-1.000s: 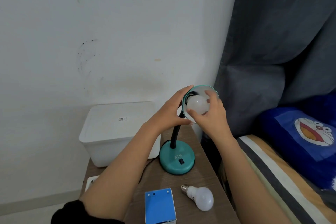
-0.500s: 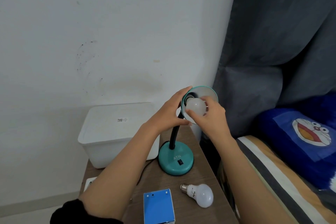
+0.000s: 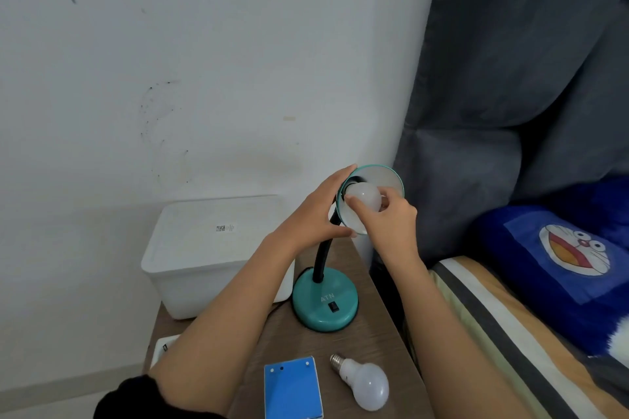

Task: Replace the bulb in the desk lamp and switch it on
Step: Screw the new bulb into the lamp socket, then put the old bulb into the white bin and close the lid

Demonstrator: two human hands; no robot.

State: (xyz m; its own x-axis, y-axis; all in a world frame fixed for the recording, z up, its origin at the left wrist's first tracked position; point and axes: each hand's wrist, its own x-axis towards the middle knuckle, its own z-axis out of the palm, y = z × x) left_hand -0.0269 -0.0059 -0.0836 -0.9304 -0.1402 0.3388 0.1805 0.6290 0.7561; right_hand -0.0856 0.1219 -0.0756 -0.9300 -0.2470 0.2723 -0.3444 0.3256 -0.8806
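Note:
A teal desk lamp stands on a brown side table (image 3: 371,347), its round base (image 3: 325,303) carrying a black rocker switch (image 3: 334,307). The teal-rimmed shade (image 3: 384,180) faces me on a black gooseneck. My left hand (image 3: 316,214) grips the shade's left rim from behind. My right hand (image 3: 391,219) pinches a white bulb (image 3: 363,196) that sits inside the shade at the socket. The bulb is unlit. A second white bulb (image 3: 366,384) lies loose on the table, screw base pointing up-left.
A blue bulb box (image 3: 292,388) lies at the table's front. A white lidded bin (image 3: 211,248) stands behind the lamp, left. A white power strip (image 3: 163,347) pokes out at the table's left edge. A bed with a striped sheet (image 3: 493,333) and blue cartoon pillow (image 3: 561,248) borders the right.
My right fingers have shifted around the bulb in the shade, thumb and fingertips now at a different grip angle. My left hand stays on the shade. The view drifted slightly.

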